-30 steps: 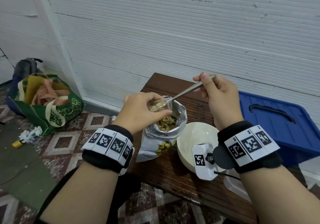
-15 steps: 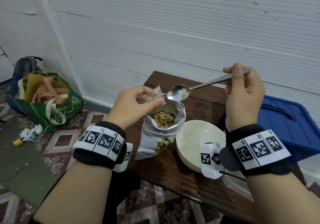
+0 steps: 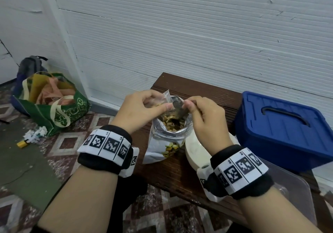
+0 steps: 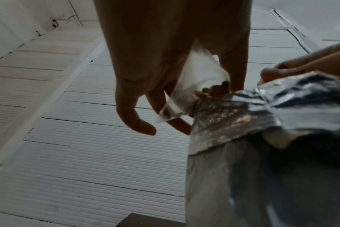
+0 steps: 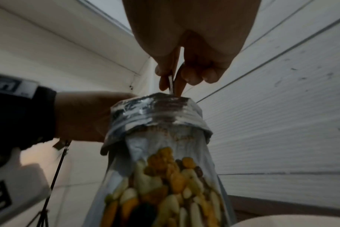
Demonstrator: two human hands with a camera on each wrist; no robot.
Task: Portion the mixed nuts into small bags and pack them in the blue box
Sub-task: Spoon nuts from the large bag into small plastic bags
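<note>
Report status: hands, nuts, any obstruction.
Left hand pinches small clear bag, few nuts inside. Right hand grips spoon, dipped into foil nut pouch. Blue box lidded.

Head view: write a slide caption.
Left hand holds a small clear bag while right hand dips a spoon into the foil nut pouch.

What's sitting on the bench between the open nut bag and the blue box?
In the head view, a white bowl sits between the foil nut bag and the blue box.
</note>
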